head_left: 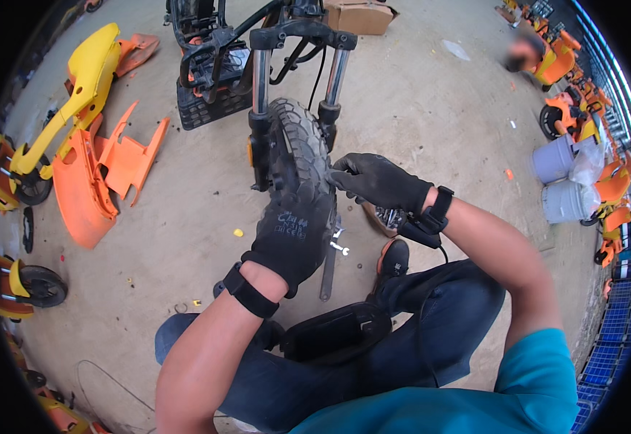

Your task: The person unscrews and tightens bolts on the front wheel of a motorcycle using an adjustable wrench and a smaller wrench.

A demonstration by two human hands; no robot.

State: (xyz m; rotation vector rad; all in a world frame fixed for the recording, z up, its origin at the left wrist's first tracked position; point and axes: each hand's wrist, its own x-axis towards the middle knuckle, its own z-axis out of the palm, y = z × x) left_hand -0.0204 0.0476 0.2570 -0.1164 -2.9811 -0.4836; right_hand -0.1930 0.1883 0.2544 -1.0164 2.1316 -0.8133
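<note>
Lettering, pale, marks my gloved left hand (294, 230), laid on the tyre (305, 145) between the fork legs (260, 83); my right hand (380, 179) bunches at the tyre's right edge. Whether either pinches anything, I cannot tell.

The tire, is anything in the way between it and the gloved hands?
Nothing that I can see. The left hand lies against the near part of the tire, and the right hand has its fingertips at the right edge. The fork straddles the tire farther away, not between.
</note>
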